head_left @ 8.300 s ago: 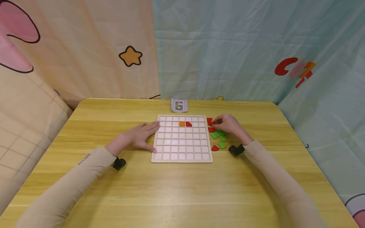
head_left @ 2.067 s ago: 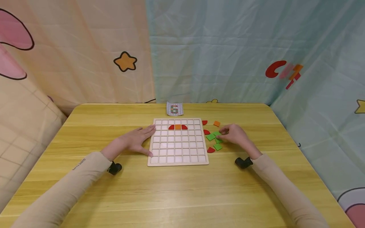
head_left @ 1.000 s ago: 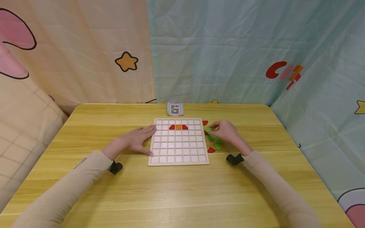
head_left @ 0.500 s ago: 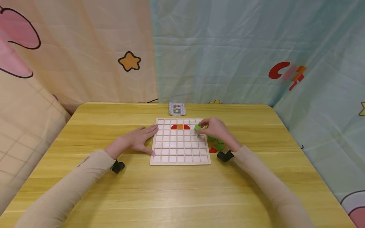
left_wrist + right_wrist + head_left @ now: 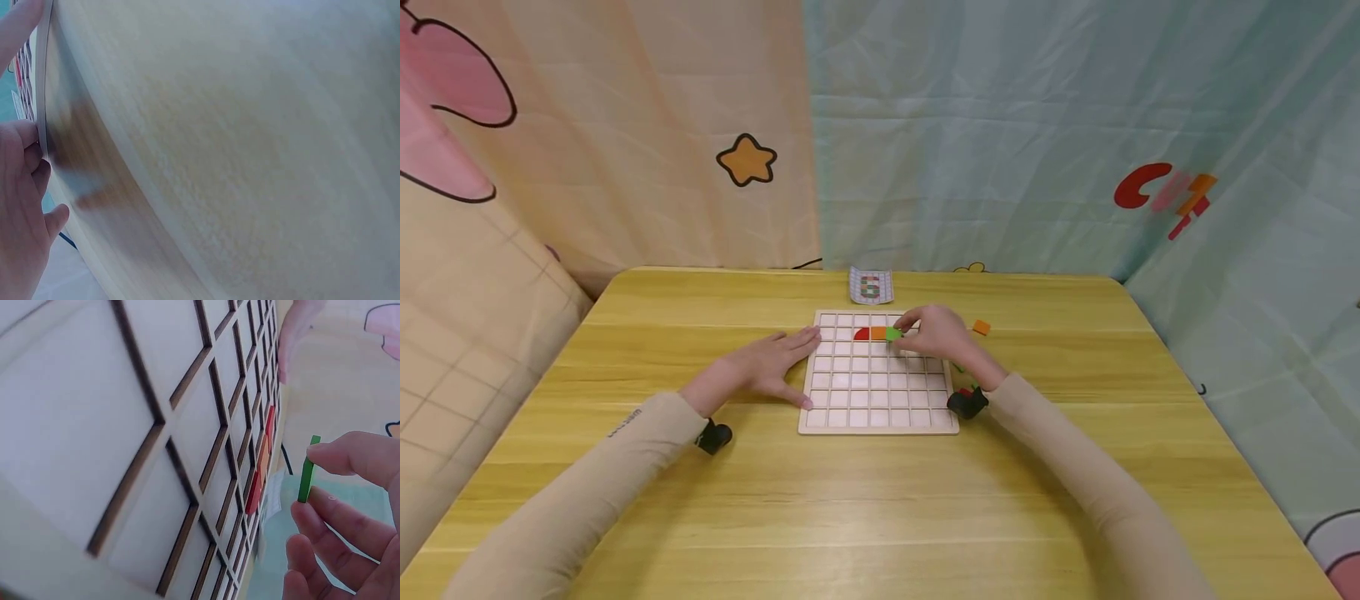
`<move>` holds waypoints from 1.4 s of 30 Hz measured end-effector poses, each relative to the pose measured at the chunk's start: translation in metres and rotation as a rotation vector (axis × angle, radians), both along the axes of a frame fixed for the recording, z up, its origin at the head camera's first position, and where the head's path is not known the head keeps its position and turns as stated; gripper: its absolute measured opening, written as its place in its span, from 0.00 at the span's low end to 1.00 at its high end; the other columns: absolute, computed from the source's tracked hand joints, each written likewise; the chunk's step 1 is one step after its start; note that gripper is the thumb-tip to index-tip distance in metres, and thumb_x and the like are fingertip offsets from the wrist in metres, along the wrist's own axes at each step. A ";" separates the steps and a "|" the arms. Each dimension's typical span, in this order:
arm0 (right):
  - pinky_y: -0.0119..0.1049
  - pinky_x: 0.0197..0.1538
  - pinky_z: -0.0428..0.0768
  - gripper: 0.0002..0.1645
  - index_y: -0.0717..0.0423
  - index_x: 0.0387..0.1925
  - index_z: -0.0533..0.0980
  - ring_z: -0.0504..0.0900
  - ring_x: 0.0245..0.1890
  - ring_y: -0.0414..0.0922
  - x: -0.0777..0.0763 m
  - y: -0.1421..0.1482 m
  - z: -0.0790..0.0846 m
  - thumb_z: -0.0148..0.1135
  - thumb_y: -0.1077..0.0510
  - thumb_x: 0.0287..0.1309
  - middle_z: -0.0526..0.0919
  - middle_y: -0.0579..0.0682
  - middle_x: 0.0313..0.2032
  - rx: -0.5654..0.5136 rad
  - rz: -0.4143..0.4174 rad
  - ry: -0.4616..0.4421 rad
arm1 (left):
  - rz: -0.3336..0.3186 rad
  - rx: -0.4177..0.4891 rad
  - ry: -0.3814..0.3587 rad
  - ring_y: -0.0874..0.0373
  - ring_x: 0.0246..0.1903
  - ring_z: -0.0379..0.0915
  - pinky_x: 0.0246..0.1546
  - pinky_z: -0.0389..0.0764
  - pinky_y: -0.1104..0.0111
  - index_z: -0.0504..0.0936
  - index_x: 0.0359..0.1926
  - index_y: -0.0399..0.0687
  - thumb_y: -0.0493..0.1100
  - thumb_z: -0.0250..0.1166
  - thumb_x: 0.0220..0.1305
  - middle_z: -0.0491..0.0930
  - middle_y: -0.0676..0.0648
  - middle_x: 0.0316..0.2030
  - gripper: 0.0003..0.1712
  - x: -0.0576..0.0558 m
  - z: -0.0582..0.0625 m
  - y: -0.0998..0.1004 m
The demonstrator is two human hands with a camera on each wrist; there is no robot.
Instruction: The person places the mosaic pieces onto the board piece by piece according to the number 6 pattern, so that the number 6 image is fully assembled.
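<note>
One green square (image 5: 307, 470) hovers over the grid board (image 5: 879, 399), the right hand (image 5: 942, 333) pinching it; the left hand (image 5: 771, 365), spread, touches the board's left edge; a card (image 5: 871, 287) lies beyond it.

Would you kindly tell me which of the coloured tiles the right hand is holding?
It's the green tile, pinched by the right hand above the board; the red tiles and orange tile there lie flat.
</note>
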State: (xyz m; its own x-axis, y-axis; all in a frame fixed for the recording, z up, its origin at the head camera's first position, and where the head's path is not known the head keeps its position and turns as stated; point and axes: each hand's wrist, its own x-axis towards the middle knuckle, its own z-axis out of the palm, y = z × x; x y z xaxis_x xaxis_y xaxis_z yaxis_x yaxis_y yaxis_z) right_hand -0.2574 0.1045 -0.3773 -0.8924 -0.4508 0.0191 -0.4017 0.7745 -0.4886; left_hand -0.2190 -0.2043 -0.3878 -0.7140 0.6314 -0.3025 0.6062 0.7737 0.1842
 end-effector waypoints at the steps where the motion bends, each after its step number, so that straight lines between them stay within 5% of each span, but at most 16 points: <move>1: 0.32 0.30 0.75 0.16 0.49 0.42 0.85 0.80 0.27 0.40 -0.001 -0.002 0.000 0.69 0.48 0.52 0.88 0.46 0.37 0.001 0.005 -0.002 | 0.000 0.001 0.000 0.46 0.76 0.38 0.73 0.46 0.46 0.42 0.75 0.39 0.76 0.59 0.52 0.37 0.40 0.76 0.66 0.000 0.000 0.000; 14: 0.28 0.26 0.69 0.17 0.48 0.41 0.85 0.78 0.27 0.39 -0.005 -0.031 0.002 0.71 0.46 0.50 0.86 0.43 0.31 0.050 0.049 -0.031 | 0.002 0.001 -0.007 0.47 0.76 0.36 0.73 0.46 0.47 0.41 0.75 0.39 0.76 0.59 0.52 0.36 0.41 0.77 0.66 -0.001 0.000 0.000; 22: 0.29 0.32 0.76 0.17 0.47 0.40 0.86 0.83 0.34 0.37 -0.008 -0.043 -0.004 0.72 0.45 0.49 0.88 0.43 0.35 0.060 0.062 -0.049 | -0.001 0.000 -0.011 0.47 0.76 0.36 0.73 0.46 0.47 0.41 0.75 0.39 0.76 0.59 0.52 0.36 0.41 0.77 0.66 -0.002 -0.001 0.000; 42: 0.30 0.34 0.77 0.15 0.46 0.40 0.86 0.82 0.35 0.37 -0.009 -0.051 -0.010 0.72 0.46 0.50 0.88 0.41 0.36 0.134 0.067 -0.057 | -0.002 0.002 -0.006 0.46 0.76 0.37 0.73 0.47 0.46 0.42 0.75 0.39 0.77 0.58 0.52 0.37 0.40 0.76 0.66 -0.003 -0.002 -0.001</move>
State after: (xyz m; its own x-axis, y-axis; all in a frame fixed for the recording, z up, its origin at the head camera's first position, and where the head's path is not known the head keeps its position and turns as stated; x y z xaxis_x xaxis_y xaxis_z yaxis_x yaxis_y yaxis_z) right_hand -0.2662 0.0532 -0.3871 -0.8584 -0.5041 -0.0953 -0.4287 0.8069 -0.4064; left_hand -0.2218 -0.2055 -0.3895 -0.7111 0.6334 -0.3052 0.6066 0.7722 0.1892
